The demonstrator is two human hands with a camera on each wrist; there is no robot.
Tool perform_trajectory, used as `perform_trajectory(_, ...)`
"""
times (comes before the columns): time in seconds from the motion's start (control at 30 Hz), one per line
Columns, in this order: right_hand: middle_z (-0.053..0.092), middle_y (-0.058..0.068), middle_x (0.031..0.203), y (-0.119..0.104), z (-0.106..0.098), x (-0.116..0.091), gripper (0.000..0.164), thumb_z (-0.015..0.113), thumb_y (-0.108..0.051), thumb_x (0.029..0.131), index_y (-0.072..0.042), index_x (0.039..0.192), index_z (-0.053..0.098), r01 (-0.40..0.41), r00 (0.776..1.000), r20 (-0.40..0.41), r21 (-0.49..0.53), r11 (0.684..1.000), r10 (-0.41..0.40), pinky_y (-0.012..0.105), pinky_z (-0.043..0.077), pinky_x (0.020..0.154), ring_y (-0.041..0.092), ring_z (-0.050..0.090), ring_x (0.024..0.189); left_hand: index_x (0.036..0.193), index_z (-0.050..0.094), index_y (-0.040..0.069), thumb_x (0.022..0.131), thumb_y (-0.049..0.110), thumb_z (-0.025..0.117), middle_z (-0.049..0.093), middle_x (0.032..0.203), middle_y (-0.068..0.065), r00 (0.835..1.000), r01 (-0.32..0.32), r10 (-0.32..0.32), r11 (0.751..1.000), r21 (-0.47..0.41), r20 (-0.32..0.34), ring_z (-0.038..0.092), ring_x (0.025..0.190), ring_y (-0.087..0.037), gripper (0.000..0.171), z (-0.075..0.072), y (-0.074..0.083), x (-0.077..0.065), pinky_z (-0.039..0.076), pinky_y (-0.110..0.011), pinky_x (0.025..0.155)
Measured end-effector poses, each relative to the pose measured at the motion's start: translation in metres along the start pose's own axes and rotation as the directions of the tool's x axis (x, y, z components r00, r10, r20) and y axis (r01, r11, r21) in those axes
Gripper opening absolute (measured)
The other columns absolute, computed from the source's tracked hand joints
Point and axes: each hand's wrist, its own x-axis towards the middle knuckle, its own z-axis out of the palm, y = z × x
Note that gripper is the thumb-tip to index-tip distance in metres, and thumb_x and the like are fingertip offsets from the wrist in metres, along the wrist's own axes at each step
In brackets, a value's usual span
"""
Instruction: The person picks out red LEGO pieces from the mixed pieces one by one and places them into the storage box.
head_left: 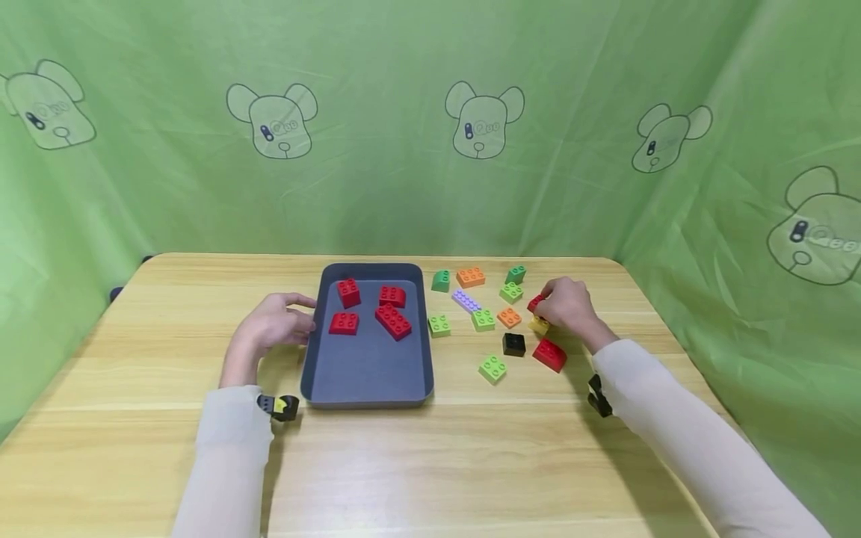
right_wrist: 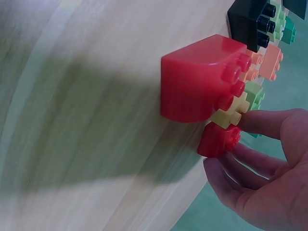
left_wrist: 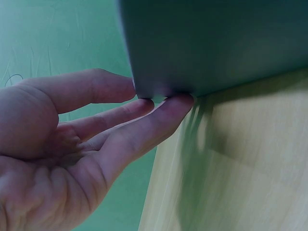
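Observation:
My right hand [head_left: 567, 305] is over the right side of the brick group, thumb and fingers around a small red brick [right_wrist: 217, 139]. Right beside that brick is a yellow brick [right_wrist: 230, 113], with the thumb tip close against it. A larger curved red brick [right_wrist: 199, 82] lies nearer to me. My left hand [head_left: 276, 323] is at the left side of a dark grey tray [head_left: 366, 404]. Its fairly straight fingers [left_wrist: 139, 137] touch the tray's outer wall. Inside the tray lie several red bricks [head_left: 393, 320], spaced apart.
Between tray and right hand lie several bricks: a black one [head_left: 514, 344], light green ones [head_left: 493, 369], orange ones [head_left: 471, 277], a lilac one [head_left: 466, 300] and dark green ones [head_left: 440, 281]. A green curtain [head_left: 383, 187] hangs behind the wooden table [head_left: 430, 478].

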Motion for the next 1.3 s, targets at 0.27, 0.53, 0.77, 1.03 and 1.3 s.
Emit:
perform_trajectory(0.27, 0.065, 0.028, 0.11, -0.003, -0.002, -0.001, 0.042, 0.069, -0.019, 0.088, 0.009, 0.119, 0.064, 0.017, 0.998, -0.052, 0.003, 1.0, -0.017, 0.033, 0.055, 0.071, 0.035, 0.057, 0.094, 0.149, 0.04, -0.009, 0.095, -0.006, 0.055, 0.06, 0.131, -0.036, 1.0, -0.003, 0.003, 1.0, -0.007, 0.002, 0.068, 0.113, -0.041, 0.056, 0.0, -0.001, -0.001, 0.06, -0.045, 0.098)
perform_trajectory(0.53, 0.067, 0.026, 0.108, -0.023, -0.006, -0.004, 0.046, 0.073, -0.018, 0.084, 0.007, 0.121, 0.064, 0.064, 0.995, -0.079, 0.032, 0.997, -0.061, 0.04, 0.055, 0.078, 0.037, 0.058, 0.096, 0.148, 0.041, -0.008, 0.095, -0.006, 0.054, 0.059, 0.132, -0.036, 1.0, 0.0, 0.0, 1.0, 0.002, -0.005, 0.068, 0.113, -0.041, 0.055, -0.001, -0.001, 0.0, 0.06, -0.044, 0.098)
perform_trajectory(0.77, 0.07, 0.028, 0.111, -0.056, -0.006, -0.008, 0.04, 0.065, -0.009, 0.087, 0.008, 0.123, 0.065, 0.17, 0.983, -0.069, 0.039, 0.985, -0.167, 0.033, 0.058, 0.07, 0.034, 0.065, 0.092, 0.149, 0.04, -0.008, 0.095, -0.006, 0.054, 0.058, 0.134, -0.036, 1.0, 0.007, -0.007, 1.0, -0.005, -0.003, 0.066, 0.116, -0.042, 0.056, -0.001, -0.001, 0.0, 0.06, -0.043, 0.098)
perform_trajectory(1.03, 0.071, 0.025, 0.109, -0.106, 0.001, -0.021, 0.038, 0.071, -0.007, 0.088, 0.007, 0.123, 0.065, 0.288, 0.957, -0.052, 0.024, 0.957, -0.286, 0.029, 0.062, 0.064, 0.03, 0.07, 0.084, 0.149, 0.039, -0.009, 0.094, -0.006, 0.055, 0.058, 0.134, -0.037, 1.0, 0.003, -0.003, 1.0, -0.009, 0.003, 0.067, 0.116, -0.042, 0.057, 0.0, 0.0, -0.001, 0.061, -0.043, 0.097)
perform_trajectory(1.3, 0.075, 0.018, 0.097, -0.147, 0.014, -0.03, 0.028, 0.072, -0.006, 0.085, 0.003, 0.112, 0.07, 0.382, 0.924, -0.044, 0.026, 0.924, -0.38, 0.026, 0.061, 0.058, 0.025, 0.071, 0.075, 0.149, 0.039, -0.009, 0.094, -0.006, 0.055, 0.058, 0.135, -0.036, 1.0, 0.006, -0.006, 1.0, -0.011, 0.0, 0.066, 0.118, -0.043, 0.057, 0.0, 0.0, -0.001, 0.061, -0.043, 0.097)
